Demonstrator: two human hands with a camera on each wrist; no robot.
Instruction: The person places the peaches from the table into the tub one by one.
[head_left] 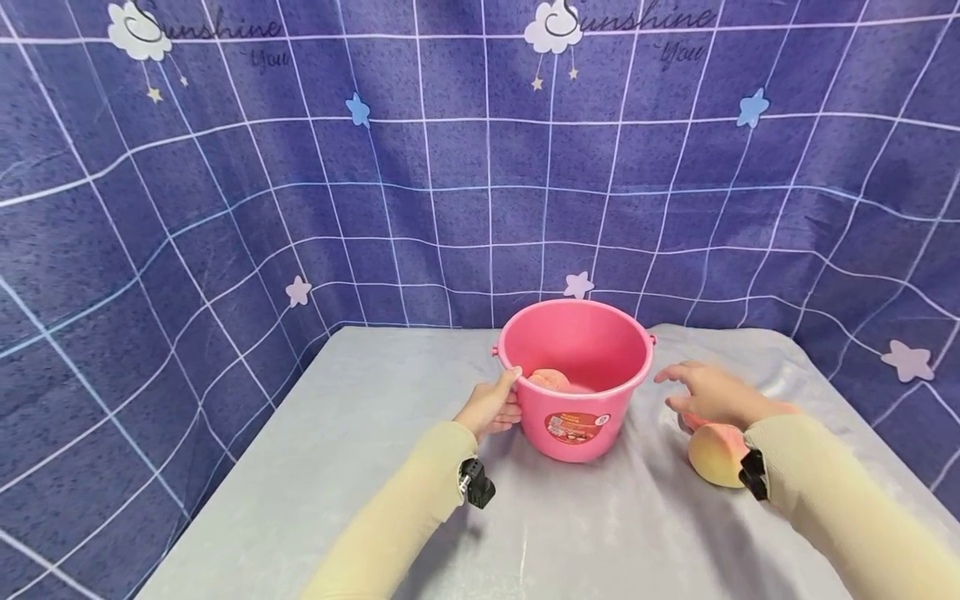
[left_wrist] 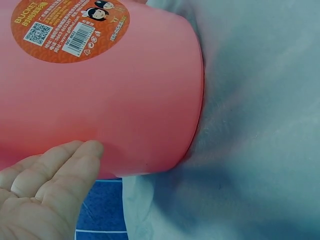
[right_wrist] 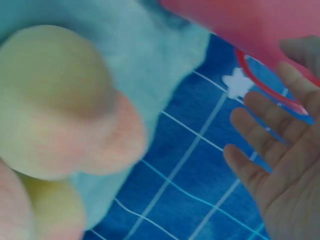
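Hiding part of the peaches [head_left: 717, 460] behind the right hand [head_left: 708, 392] and sleeve [head_left: 832, 475]; blurring and cutting them off in the right wrist view, making their exact count impossible to tell. Screening the lower part of another peach [head_left: 550, 379], lying inside the bucket [head_left: 588, 350], behind the near wall. Leaving the bucket's top outside the left wrist view. Grasping the bucket's left rim with the left hand [head_left: 491, 407], hooking the thumb over it, pressing the fingers [left_wrist: 75, 170] along the outer wall. Holding nothing in the right hand, parting its fingers loosely near the bucket's right side, beside the peaches on the worktop [head_left: 390, 433]. Stretching both arms forward.
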